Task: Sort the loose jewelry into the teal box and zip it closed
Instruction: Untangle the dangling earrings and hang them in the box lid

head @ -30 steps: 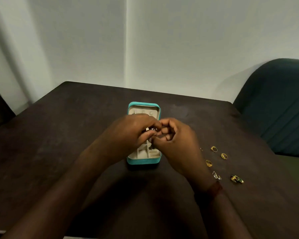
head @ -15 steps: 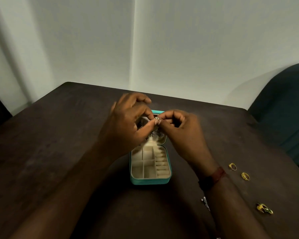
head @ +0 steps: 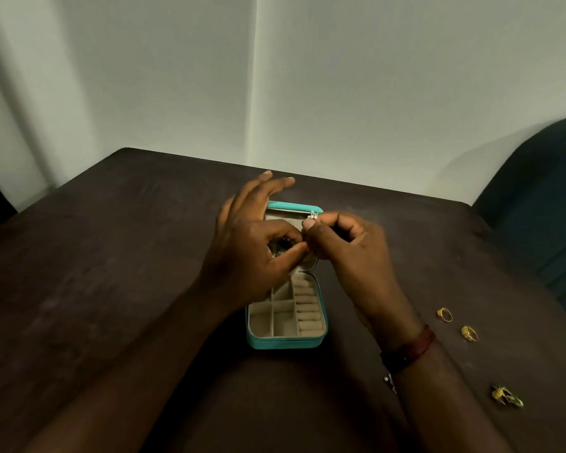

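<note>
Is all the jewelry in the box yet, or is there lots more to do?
Not yet. The teal box lies open, and its near compartments look empty. Both hands, left hand and right hand, pinch a small pearly piece above the lid. Two gold rings, a gold-green piece and a silver bit wait on the table. Zipping comes last.

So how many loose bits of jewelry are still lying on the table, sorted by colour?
Plain gold rings: 2, one and another.
Gold and green piece: 1.
Silvery piece, partly hidden by the right arm: 1.
Total: 4 on the table, not counting the small pearly piece held in the right hand.
</note>
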